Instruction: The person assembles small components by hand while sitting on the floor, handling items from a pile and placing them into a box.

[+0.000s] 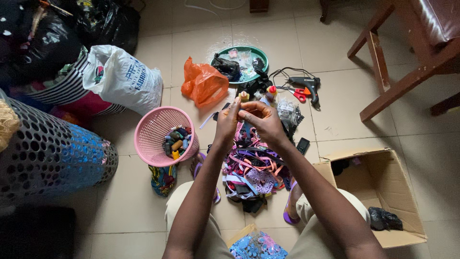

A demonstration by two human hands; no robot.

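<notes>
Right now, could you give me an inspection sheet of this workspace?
Surface: pale tiled floor, lightly marked.
Job's things: heap of coloured ribbons and lace below both hands.
Clutter: pink basket of thread spools, orange bag, green tray, open cardboard box, scissors, white printed sack.
Hands: left hand and right hand meet, pinching something too small to identify.
Cables: black cord from the glue gun, looped on the floor.
Surroundings: wooden chair, perforated bin, black bags.
</notes>
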